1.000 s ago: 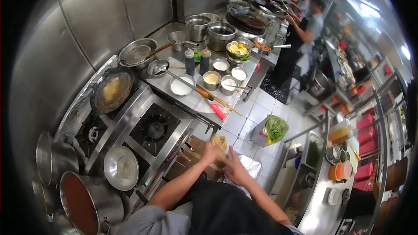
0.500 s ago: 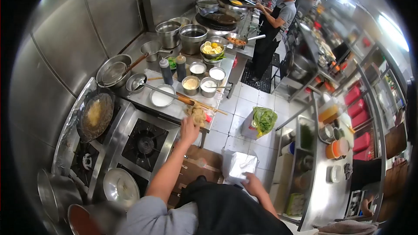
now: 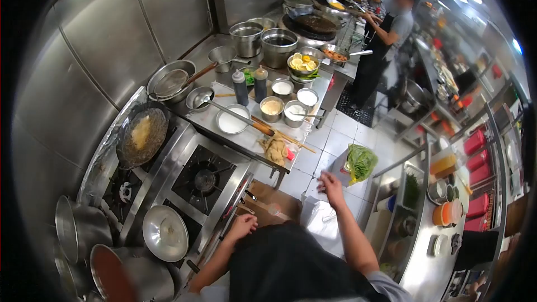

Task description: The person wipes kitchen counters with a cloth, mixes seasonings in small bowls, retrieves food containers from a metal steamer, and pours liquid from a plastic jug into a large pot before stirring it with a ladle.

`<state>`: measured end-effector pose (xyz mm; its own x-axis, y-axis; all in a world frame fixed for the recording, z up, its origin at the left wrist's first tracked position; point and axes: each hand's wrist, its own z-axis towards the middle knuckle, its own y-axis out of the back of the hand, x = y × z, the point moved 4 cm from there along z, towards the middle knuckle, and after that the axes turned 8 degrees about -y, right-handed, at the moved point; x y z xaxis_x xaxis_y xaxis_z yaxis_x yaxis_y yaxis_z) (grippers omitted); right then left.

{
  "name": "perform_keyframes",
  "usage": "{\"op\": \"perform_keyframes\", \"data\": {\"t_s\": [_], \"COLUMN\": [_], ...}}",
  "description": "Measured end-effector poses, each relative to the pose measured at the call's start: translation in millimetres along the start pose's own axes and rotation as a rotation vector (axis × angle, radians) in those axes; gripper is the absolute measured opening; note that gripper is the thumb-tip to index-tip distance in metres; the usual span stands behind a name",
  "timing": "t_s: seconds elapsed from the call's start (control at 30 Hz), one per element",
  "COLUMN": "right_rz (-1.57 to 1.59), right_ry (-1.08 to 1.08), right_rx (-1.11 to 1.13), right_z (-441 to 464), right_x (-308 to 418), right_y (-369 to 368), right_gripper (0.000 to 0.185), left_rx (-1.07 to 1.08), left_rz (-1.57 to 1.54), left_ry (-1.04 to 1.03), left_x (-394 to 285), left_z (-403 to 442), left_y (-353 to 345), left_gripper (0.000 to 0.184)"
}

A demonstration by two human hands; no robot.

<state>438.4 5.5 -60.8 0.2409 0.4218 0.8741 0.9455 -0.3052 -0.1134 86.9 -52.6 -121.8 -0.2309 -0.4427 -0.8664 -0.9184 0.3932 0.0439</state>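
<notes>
My left hand (image 3: 244,226) is low in front of my apron, by the stove's front edge. Its fingers are loosely bent and nothing shows in them. Farther forward, my right hand (image 3: 331,183) hovers above a white plastic-covered box (image 3: 322,219), its fingers apart and holding nothing. A crumpled tan cloth (image 3: 275,151) lies at the counter's corner, next to the wooden handle of a ladle (image 3: 229,109). That ladle rests across a bowl of white powder or liquid (image 3: 232,119).
On the left, a dark wok (image 3: 142,134) holds something frying in oil. Beside it are a gas burner (image 3: 205,179) and a metal bowl (image 3: 165,234). Squeeze bottles (image 3: 240,88) and lemon slices (image 3: 302,62) stand on the counter (image 3: 212,128). Leafy greens (image 3: 361,162) fill a bag. Two co-workers (image 3: 386,39) stand farther back.
My left hand has let go of the tan cloth at the counter's corner and drawn back toward my body. My right hand has risen forward from beside the white box. The view has shifted.
</notes>
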Motion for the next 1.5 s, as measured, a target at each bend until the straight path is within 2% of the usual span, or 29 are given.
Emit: {"op": "perform_keyframes", "data": {"t_s": [0.03,0.1,0.17,0.2,0.27,0.37,0.43,0.5,0.53,0.57,0.63,0.7,0.83,0.93,0.97,1.03,1.07,1.13,1.23,1.33,1.47,1.5], "right_rz": [0.082,0.159,0.251,0.248,0.392,0.497,0.502,0.047,-0.232,-0.243,-0.754,-0.843,-0.826,-0.779,-0.783,-0.821,-0.822,-0.935,-0.915,-1.041,-1.022,-1.082], "right_ry": [-0.032,-0.013,-0.042,-0.047,-0.072,-0.044,-0.105,0.102,0.155,0.138,0.811,0.785,0.684,0.724,0.722,0.721,0.718,0.813,0.894,0.823,0.826,0.943], "right_rx": [-0.052,-0.076,-0.12,-0.115,-0.201,-0.034,-0.034,0.101,0.052,0.066,0.092,0.137,0.189,0.351,0.358,0.585,0.589,0.695,0.676,0.63,0.628,0.636], "right_z": [17.9,67.7,106.9,126.1,163.7,214.6,239.0,248.0,239.8,235.9,209.8,185.4,179.4,185.3,189.4,192.9,201.2,216.6,228.1,238.8,240.6,241.5], "right_x": [14.0,27.4,47.3,57.0,69.9,82.6,83.7,95.4,110.6,119.7,154.8,185.7,215.4,224.0,223.4,215.6,207.3,179.4,172.4,186.8,220.8,223.8], "right_y": [-2.0,1.2,-6.1,-12.6,-22.4,-36.4,-44.5,-55.2,-62.7,-63.8,-73.5,-71.9,-67.6,-98.0,-110.3,-136.7,-141.4,-151.7,-161.2,-157.9,-165.5,-174.5], "right_gripper": [0.035,0.042,0.05,0.05,0.039,0.04,0.034,0.024,0.02,0.02,0.019,0.016,0.013,0.014,0.014,0.014,0.014,0.015,0.014,0.016,0.017,0.016], "left_rx": [-0.076,-0.083,-0.106,-0.095,-0.092,-0.114,-0.137,-0.239,-0.242,-0.248,-0.278,-0.394,-0.442,-0.455,-0.458,-0.366,-0.368,-0.435,-0.412,-0.358,-0.395,-0.388], "left_rz": [-0.067,-0.13,-0.098,-0.138,-0.209,-0.18,-0.153,-0.176,-0.202,-0.23,-0.174,-0.036,-0.028,-0.06,-0.066,-0.1,-0.103,-0.034,0.007,-0.025,-0.152,-0.155], "left_ry": [-0.006,-0.142,-0.143,-0.17,-0.21,-0.265,-0.269,-0.285,-0.262,-0.237,-0.26,-0.243,-0.154,-0.035,-0.031,0.074,0.077,-0.021,-0.043,-0.01,-0.009,-0.011], "left_x": [-6.1,-30.5,-71.3,-91.1,-125.2,-178.6,-198.3,-214.4,-225.1,-234.2,-236.8,-249.2,-249.7,-248.0,-246.3,-240.2,-241.0,-247.6,-254.4,-248.1,-250.2,-251.6], "left_z": [3.4,13.7,19.0,23.2,37.6,70.6,108.1,147.0,165.8,184.0,228.3,257.4,305.8,324.7,332.0,344.4,345.3,343.8,343.4,347.3,338.7,338.0], "left_y": [7.2,15.7,19.3,20.3,24.2,30.5,36.1,39.7,38.7,38.8,44.9,47.1,52.5,55.0,56.7,55.6,55.4,58.2,58.7,61.7,58.1,55.4], "left_gripper": [0.022,0.023,0.025,0.027,0.03,0.031,0.031,0.03,0.03,0.031,0.03,0.027,0.025,0.023,0.023,0.018,0.018,0.011,0.007,0.008,0.013,0.013]}}
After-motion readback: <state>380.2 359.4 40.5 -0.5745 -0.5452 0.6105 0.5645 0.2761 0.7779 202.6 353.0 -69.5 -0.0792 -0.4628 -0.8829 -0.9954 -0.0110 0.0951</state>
